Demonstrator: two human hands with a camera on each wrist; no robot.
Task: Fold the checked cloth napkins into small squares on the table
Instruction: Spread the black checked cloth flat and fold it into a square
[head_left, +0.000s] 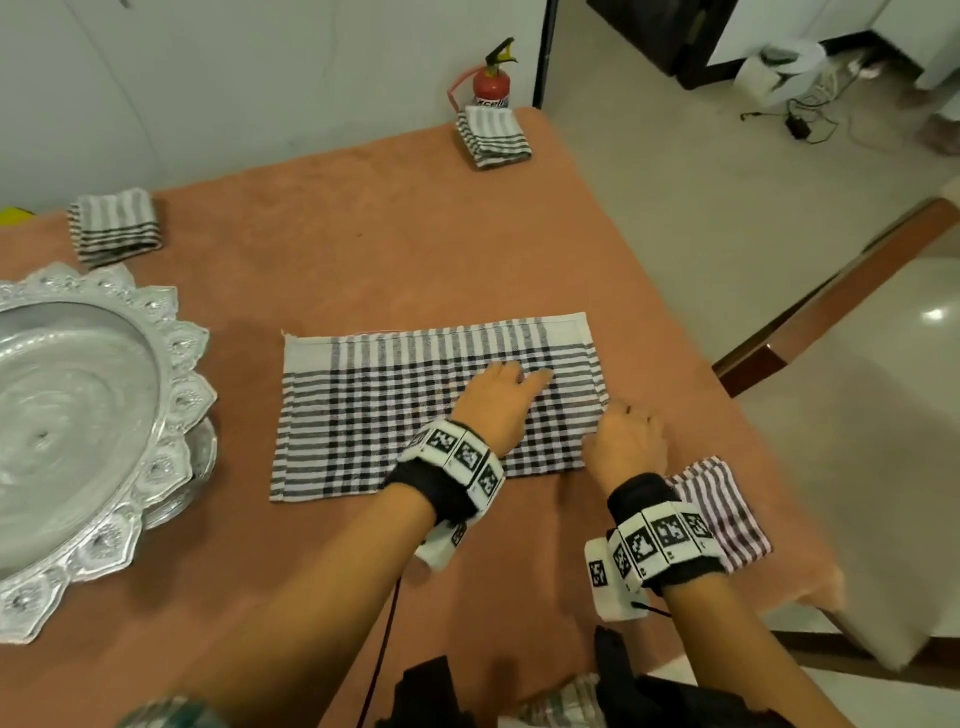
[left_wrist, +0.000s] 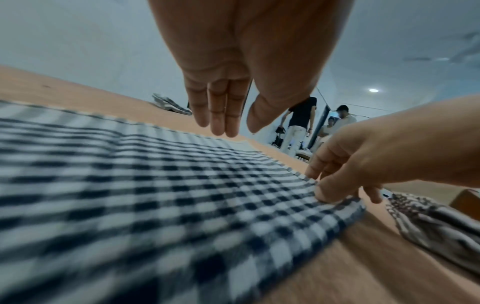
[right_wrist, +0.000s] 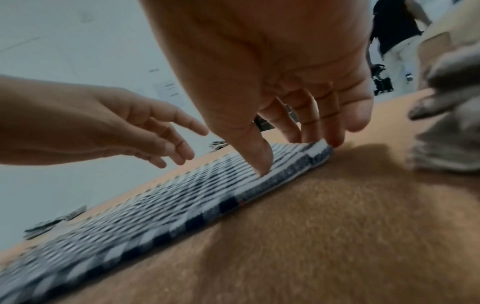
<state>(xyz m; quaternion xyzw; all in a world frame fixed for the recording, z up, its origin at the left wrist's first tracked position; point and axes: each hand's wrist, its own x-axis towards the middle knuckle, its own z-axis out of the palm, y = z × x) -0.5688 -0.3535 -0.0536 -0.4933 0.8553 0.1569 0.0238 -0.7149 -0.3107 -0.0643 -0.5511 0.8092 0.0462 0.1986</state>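
The checked napkin (head_left: 415, 410) is laid flat near the middle of the table (head_left: 363, 234), which is covered in an orange cloth. It appears to be doubled already into a long rectangle, since layered edges are seen at its right end in the right wrist view. It can be judged thin, light and limp: no shape will be kept unless it is pressed down, and it is likely to drag or wrinkle on the nappy orange cloth rather than slide. Nothing about it is fragile. The best hold is judged to be at the right end, with both layers pinched together near the corners, so that the end can be carried over to the left one.

The right hand (head_left: 631, 441) is set at the napkin's right edge, knuckles up and fingers curled. In the right wrist view the thumb (right_wrist: 262, 162) is pressed on top of the edge and the fingertips (right_wrist: 335, 142) are tucked at the fold, so the edge is pinched. The left hand (head_left: 498, 400) is held with its fingers straight and close together, pointing away from the body; from above it looks laid on the cloth, while in the left wrist view the fingertips seem just clear of it, so contact cannot be settled.

Folded napkins (head_left: 114, 226) are seen at the far left, at the far corner (head_left: 493, 136) and just beside the right wrist (head_left: 727, 514).
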